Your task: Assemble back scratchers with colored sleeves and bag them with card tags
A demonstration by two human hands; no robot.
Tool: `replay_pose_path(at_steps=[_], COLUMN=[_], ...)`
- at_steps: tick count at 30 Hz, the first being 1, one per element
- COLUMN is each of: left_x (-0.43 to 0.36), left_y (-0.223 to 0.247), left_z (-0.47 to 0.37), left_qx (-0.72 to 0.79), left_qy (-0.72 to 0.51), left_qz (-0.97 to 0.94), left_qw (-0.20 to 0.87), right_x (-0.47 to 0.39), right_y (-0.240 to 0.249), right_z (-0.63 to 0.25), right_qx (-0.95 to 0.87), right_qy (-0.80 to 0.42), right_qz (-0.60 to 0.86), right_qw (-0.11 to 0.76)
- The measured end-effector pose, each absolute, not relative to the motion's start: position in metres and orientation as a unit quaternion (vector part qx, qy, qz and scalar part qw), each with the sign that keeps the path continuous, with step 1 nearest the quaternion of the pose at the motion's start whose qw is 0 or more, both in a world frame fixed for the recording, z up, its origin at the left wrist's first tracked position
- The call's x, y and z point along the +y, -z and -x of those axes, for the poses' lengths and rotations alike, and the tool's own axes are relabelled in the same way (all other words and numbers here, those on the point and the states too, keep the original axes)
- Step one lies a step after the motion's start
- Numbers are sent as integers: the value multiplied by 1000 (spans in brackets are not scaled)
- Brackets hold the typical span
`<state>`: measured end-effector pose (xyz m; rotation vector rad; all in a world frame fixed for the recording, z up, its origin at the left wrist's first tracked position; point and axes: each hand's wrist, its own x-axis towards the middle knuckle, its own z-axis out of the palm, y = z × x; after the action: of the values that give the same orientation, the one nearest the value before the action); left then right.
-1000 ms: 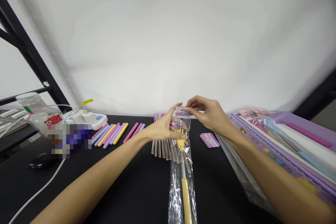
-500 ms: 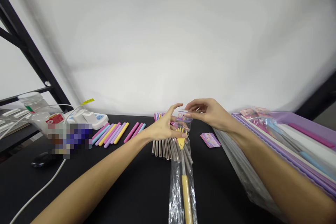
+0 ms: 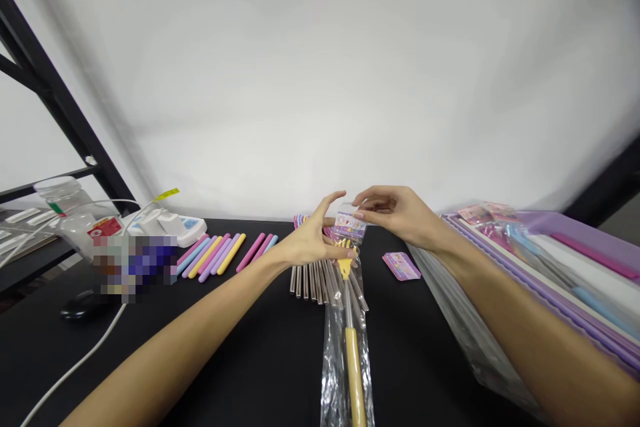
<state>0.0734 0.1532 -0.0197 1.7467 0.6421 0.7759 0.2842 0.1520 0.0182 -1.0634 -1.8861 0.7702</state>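
Observation:
A yellow back scratcher (image 3: 353,373) with a thin metal shaft lies lengthwise inside a clear plastic bag (image 3: 331,380). My left hand (image 3: 313,240) pinches the bag around its clawed head, thumb on top, while the index finger sticks out. Between the thumb and fingers of my right hand (image 3: 387,210) is a small printed card (image 3: 349,223) at the bag's top end; whether it is fully inside the plastic I cannot tell. Under my left hand several metal rods (image 3: 307,283) lie fanned out, their coloured ends partly hidden. A stack of printed cards (image 3: 401,265) rests right of the bag.
Several coloured handles (image 3: 215,257) lie in rows at left, near a white power strip (image 3: 187,230), a cable and a black mouse (image 3: 83,305). A clear jar (image 3: 60,193) stands beyond. At right, a lilac bin (image 3: 555,223) holds packed scratchers, with plastic bags (image 3: 460,313) alongside.
The printed card in my right hand has tipped so that more of its face shows. The scratcher's handle has shifted slightly up in the bag. My left hand keeps its grip.

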Motion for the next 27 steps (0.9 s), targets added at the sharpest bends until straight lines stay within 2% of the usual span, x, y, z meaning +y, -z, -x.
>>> replay_pose_path(at_steps=[11, 16, 21, 27], left_x=[153, 152, 154, 156], left_y=[18, 18, 18, 20], left_z=[-73, -73, -72, -73], left_qx=[255, 247, 256, 263], left_qy=[-338, -341, -343, -327], left_qz=[-740, -725, -724, -718], left_qw=[522, 545, 541, 556], right_x=[152, 150, 149, 150], right_y=[-20, -22, -22, -21], right_z=[-285, -287, -284, -287], right_qx=[-755, -783, -745, -769], right_qy=[-322, -326, -319, -311], right_qz=[396, 386, 419, 420], right_qw=[412, 362, 410, 368])
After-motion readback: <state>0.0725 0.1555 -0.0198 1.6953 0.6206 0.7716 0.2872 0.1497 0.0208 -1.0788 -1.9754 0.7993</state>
